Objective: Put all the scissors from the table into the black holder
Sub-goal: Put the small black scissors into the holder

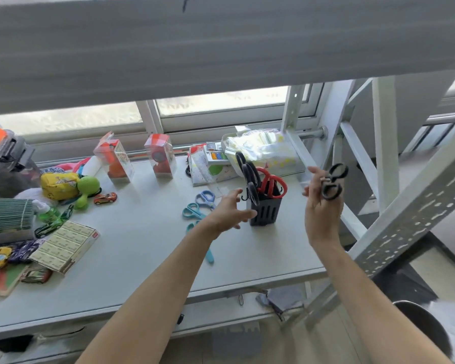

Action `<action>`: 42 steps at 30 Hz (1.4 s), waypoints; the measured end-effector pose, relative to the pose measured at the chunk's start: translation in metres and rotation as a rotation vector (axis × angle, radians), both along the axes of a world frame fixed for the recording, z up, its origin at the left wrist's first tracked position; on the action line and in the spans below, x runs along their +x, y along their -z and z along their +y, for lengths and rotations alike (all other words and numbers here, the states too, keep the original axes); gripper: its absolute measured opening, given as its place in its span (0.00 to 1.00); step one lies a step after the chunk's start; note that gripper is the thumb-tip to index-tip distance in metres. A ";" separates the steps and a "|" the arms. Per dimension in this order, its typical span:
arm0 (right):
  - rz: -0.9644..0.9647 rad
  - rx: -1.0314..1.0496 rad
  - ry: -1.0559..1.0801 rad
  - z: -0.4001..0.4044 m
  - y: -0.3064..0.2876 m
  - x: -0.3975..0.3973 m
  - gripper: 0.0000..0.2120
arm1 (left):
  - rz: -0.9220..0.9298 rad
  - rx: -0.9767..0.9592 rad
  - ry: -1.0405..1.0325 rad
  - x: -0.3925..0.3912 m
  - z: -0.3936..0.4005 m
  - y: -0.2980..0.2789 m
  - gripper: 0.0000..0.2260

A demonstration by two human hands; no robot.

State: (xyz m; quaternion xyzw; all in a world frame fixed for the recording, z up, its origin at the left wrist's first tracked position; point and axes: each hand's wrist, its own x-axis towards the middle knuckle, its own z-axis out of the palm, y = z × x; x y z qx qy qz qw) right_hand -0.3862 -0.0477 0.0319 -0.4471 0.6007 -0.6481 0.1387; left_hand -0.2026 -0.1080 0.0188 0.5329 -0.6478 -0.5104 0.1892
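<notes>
The black slotted holder [265, 212] stands on the white table [147, 248], right of centre. Black-handled scissors [247, 171] and red-handled scissors [271, 183] stick out of its top. My right hand [322, 206] is raised to the right of the holder, shut on a pair of black-handled scissors [333, 181]. My left hand [230, 210] hovers open just left of the holder, fingers spread toward it. On the table beside that hand lie blue scissors [206, 197] and teal scissors [192, 210]; another teal pair [209, 254] is partly hidden under my forearm.
Toy cars [105, 198], a yellow pouch [59, 185], boxed toys [114, 161] and a flat carton [65, 245] crowd the table's left. A tray of packets [260, 147] sits behind the holder. A perforated metal frame [415, 214] slants at the right.
</notes>
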 end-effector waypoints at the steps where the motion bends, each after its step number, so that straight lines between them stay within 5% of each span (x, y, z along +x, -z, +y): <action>1: 0.027 0.024 -0.037 -0.011 -0.004 -0.007 0.14 | -0.016 -0.017 -0.006 -0.005 -0.002 0.003 0.35; 10: 0.229 0.337 -0.470 -0.066 -0.031 -0.024 0.05 | -0.044 -0.063 -0.066 -0.021 -0.013 0.017 0.25; 17: 0.234 0.263 -0.483 -0.069 -0.034 -0.022 0.08 | -0.036 -0.066 -0.061 -0.024 -0.017 0.021 0.23; 26: 0.467 0.538 -0.606 -0.073 -0.040 -0.020 0.03 | -0.022 -0.072 -0.059 -0.023 -0.017 0.024 0.23; 31: 0.764 0.677 -0.600 -0.081 -0.048 -0.011 0.19 | -0.002 -0.061 -0.057 -0.024 -0.018 0.026 0.19; 36: 0.827 0.754 -0.694 -0.087 -0.047 -0.014 0.04 | 0.018 -0.043 -0.058 -0.025 -0.019 0.026 0.19; 42: 0.818 0.704 -0.656 -0.084 -0.046 -0.014 0.07 | 0.028 -0.031 -0.066 -0.024 -0.018 0.026 0.22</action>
